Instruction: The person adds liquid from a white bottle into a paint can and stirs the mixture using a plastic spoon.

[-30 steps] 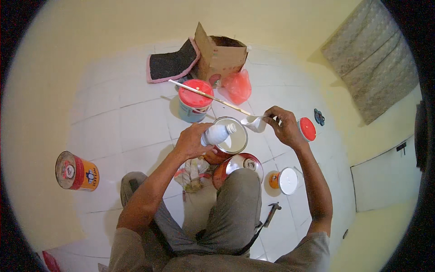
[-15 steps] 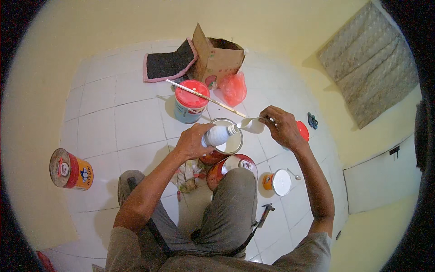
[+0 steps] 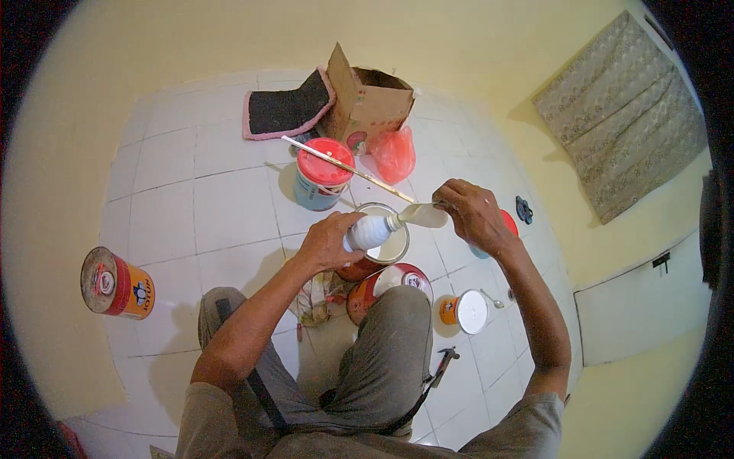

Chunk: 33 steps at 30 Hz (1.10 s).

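Note:
My left hand (image 3: 330, 239) is wrapped round a white plastic bottle (image 3: 368, 232), tilted with its uncapped mouth toward the right. My right hand (image 3: 472, 214) pinches a white scoop-like piece (image 3: 425, 216), whose narrow end meets the bottle's mouth. Whether anything flows between them I cannot tell. Below both hands stands an uncovered paint can (image 3: 396, 246) with white paint inside. A long thin stick (image 3: 359, 175) slants over a red-lidded bucket (image 3: 315, 196), its near end beside the scoop-like piece.
Close to my knees are a red paint can (image 3: 365, 300), crumpled rags (image 3: 313, 300), an orange tub with a white lid (image 3: 472, 312), a spoon (image 3: 494, 300) and a hammer (image 3: 443, 364). Another can (image 3: 115, 283) stands left. Behind sit a cardboard box (image 3: 375, 107) and red plastic bag (image 3: 396, 157).
The scoop-like piece has turned and come against the bottle's mouth. My right hand has shifted slightly left; my left hand keeps hold of the bottle.

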{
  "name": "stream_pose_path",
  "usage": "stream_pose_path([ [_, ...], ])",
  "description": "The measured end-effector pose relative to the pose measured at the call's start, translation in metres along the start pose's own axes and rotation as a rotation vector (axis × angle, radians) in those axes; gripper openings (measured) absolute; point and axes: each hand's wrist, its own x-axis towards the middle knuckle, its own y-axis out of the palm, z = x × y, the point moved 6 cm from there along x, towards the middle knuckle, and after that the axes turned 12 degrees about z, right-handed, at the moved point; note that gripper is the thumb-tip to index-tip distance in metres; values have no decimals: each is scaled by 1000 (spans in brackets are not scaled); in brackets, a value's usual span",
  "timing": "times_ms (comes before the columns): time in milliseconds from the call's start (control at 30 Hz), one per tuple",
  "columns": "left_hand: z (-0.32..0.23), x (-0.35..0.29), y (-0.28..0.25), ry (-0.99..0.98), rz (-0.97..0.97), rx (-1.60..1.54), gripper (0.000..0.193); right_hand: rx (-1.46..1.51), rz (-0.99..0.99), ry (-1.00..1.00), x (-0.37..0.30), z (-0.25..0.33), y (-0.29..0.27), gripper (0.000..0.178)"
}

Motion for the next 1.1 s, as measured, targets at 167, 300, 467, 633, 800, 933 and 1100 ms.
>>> stream_pose_path([
  [167,2,1,1,44,-38,19,77,-44,76,-12,4,3,-5,14],
  [300,6,0,2,67,-57,22,78,-85,132,-33,7,6,-6,15],
  [467,1,0,1,54,-44,-15,77,-123,68,-87,6,11,-11,21],
  [633,1,2,2,65,-50,-5,76,-189,158,-102,7,13,-11,26],
  [800,-2,-1,0,126,-89,21,77,-228,166,-149,9,20,-16,30],
  [933,-5,0,-1,88,-47,-3,77,-261,168,-170,9,21,-18,31],
  [1100,-6,-1,0,79,-27,-30,77,-257,180,-212,11,27,-20,28],
])
